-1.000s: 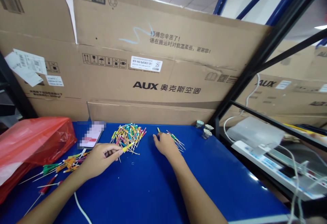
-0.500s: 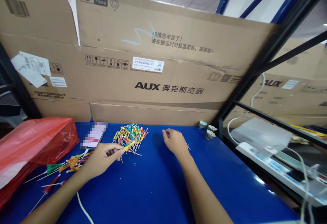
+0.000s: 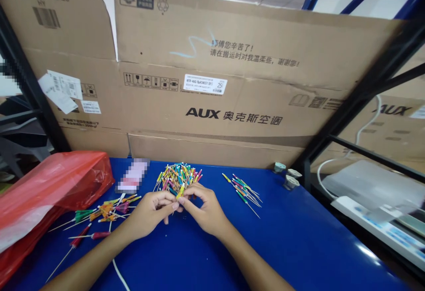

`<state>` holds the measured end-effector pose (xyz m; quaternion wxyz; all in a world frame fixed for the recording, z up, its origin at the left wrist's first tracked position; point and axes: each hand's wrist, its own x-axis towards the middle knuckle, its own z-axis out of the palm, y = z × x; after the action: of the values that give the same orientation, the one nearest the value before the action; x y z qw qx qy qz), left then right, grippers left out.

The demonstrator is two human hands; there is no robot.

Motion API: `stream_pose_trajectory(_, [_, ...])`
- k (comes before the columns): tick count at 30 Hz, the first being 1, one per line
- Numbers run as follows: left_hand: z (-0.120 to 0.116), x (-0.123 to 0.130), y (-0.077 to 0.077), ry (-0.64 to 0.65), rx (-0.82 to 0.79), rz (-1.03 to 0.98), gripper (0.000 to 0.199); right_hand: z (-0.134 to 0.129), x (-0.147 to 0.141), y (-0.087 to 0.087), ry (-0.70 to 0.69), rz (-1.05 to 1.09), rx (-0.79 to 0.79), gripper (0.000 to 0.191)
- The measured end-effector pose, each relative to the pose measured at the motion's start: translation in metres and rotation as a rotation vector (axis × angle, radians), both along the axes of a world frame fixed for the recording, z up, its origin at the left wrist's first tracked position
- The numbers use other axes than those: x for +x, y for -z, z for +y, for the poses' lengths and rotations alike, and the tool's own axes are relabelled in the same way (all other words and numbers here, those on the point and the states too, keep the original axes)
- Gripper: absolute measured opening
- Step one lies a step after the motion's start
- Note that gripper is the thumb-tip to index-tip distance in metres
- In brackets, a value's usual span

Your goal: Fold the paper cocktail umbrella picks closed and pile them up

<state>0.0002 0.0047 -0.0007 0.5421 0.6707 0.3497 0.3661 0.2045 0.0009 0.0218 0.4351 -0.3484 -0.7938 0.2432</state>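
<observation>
My left hand (image 3: pixel 154 213) pinches a folded yellow cocktail umbrella (image 3: pixel 181 191), its white tip pointing up. My right hand (image 3: pixel 206 209) has its thumb and fingers closed on the same umbrella from the right, so both hands meet there. The fingers hide most of its stick. Just behind the hands lies a heap of folded cocktail umbrellas (image 3: pixel 177 174) in many colours. To the right is a smaller group of folded umbrellas (image 3: pixel 244 189) on sticks. Partly opened umbrellas (image 3: pixel 108 210) lie loose left of my left hand.
A red plastic bag (image 3: pixel 83 171) fills the left side of the blue table (image 3: pixel 212 264), with a phone (image 3: pixel 133 176) beside it. A white cable (image 3: pixel 120 275) runs along the table. Small pale-green objects (image 3: pixel 292 180) stand at the back right, before a cardboard wall (image 3: pixel 159 118).
My right hand has come left from the small umbrella group and closed on the yellow umbrella. My left hand, still holding it, shifted slightly right in view. The camera view has swung somewhat left.
</observation>
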Motion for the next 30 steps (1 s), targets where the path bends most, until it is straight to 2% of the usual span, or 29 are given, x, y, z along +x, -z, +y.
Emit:
stream_pose_trajectory(9, [-0.004, 0.000, 0.000, 0.014, 0.005, 0.012, 0.029, -0.001, 0.008, -0.004, -0.007, -0.041, 0.023, 0.017])
stream_pose_trajectory(17, [0.003, -0.003, 0.006, -0.071, -0.021, 0.050, 0.033, 0.000, 0.012, -0.007, 0.048, -0.050, 0.063, 0.018])
stream_pose_trajectory(24, [-0.006, 0.001, -0.004, -0.016, 0.054, 0.073, 0.029, -0.001, 0.004, -0.003, 0.013, -0.084, 0.036, 0.013])
stream_pose_trajectory(30, [-0.004, 0.002, 0.000, -0.013, 0.028, 0.055, 0.030, -0.001, 0.004, -0.002, 0.031, -0.075, 0.050, 0.014])
